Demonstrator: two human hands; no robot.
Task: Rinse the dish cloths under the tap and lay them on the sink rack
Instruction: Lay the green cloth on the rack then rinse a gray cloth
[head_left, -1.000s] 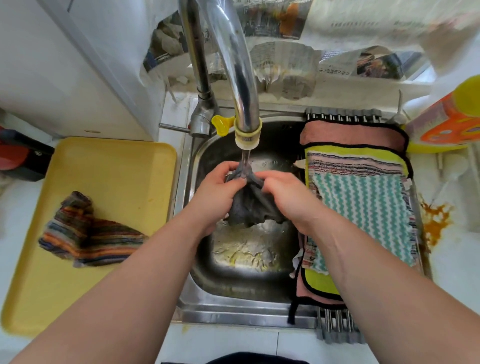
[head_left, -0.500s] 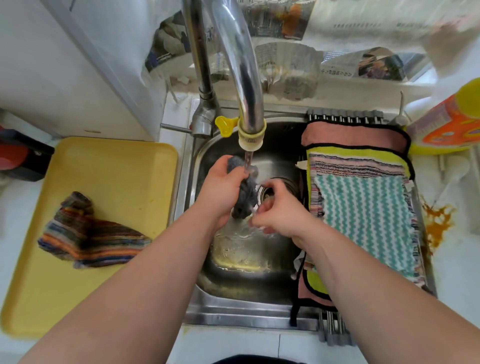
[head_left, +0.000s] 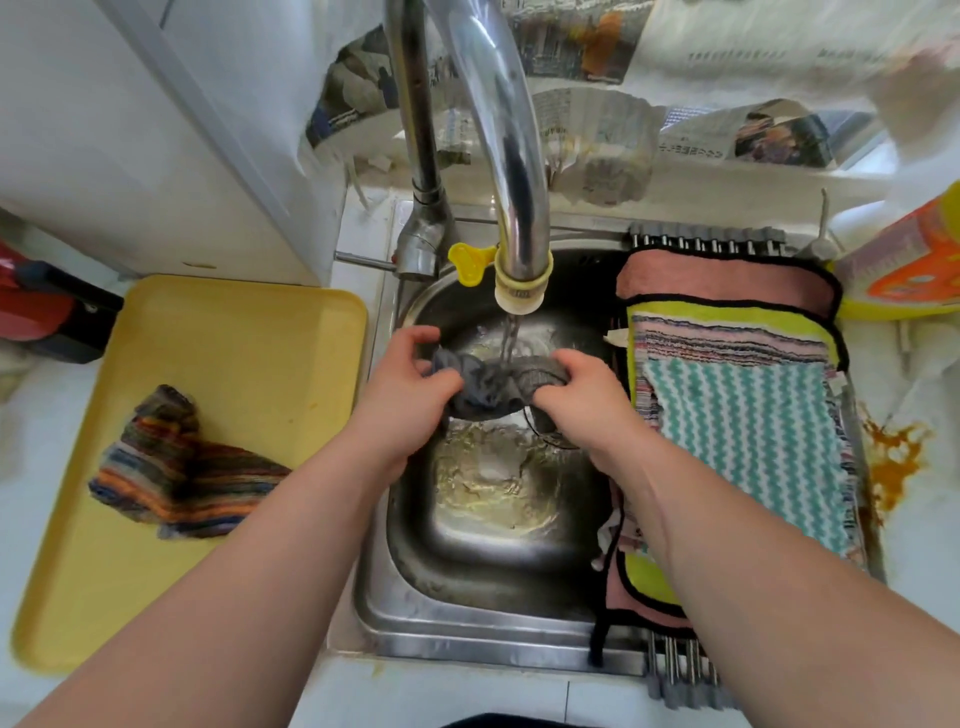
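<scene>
Water from tap falls on grey cloth, held above sink. I note left hand gripping one end and right hand gripping the other.

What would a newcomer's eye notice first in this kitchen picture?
The left hand and right hand grip a wet grey cloth under the running curved steel tap, over the sink. On the right, a teal zigzag cloth lies topmost on the sink rack; on the left, a crumpled multicoloured striped cloth sits on a yellow tray.
</scene>
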